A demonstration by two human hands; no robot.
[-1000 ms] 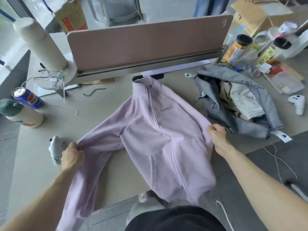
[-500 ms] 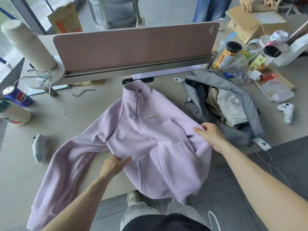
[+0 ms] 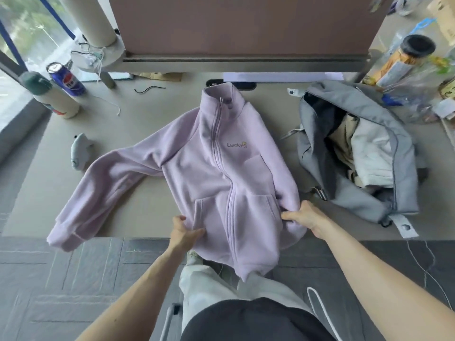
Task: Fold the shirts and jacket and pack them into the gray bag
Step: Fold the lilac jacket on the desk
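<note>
Jacket (image 3: 221, 168) is lying front-up on the table (image 3: 147, 212), zipped, its collar pointing to twelve o'clock and its hem hanging over the near edge at six. The one sleeve we are seeing is stretching out toward eight o'clock, its cuff drooping just past the table edge. We are holding the garment low on both sides. Our left hand (image 3: 183, 232) is pinching the side edge beside the pocket, at seven o'clock of the body, with the thumb lying over the fabric. Our right hand (image 3: 305, 217) is gripping a bunched fold of the opposite side at four o'clock, fingers curled into it. Just beside the jacket at three o'clock the bag (image 3: 384, 134) is lying open on the table, and pale folded shirts (image 3: 369, 156) are sitting inside it; whether bag and jacket are touching we cannot tell. At nine o'clock a small pale controller (image 3: 80, 153) is resting apart from the sleeve. Farther out at ten o'clock a blue can (image 3: 66, 78) and a bottle (image 3: 51, 97) are standing side by side. A brown panel (image 3: 246, 25) is rising across the far side at twelve o'clock, and a black-lidded jar (image 3: 403, 60) is sitting among clutter at two.
</note>
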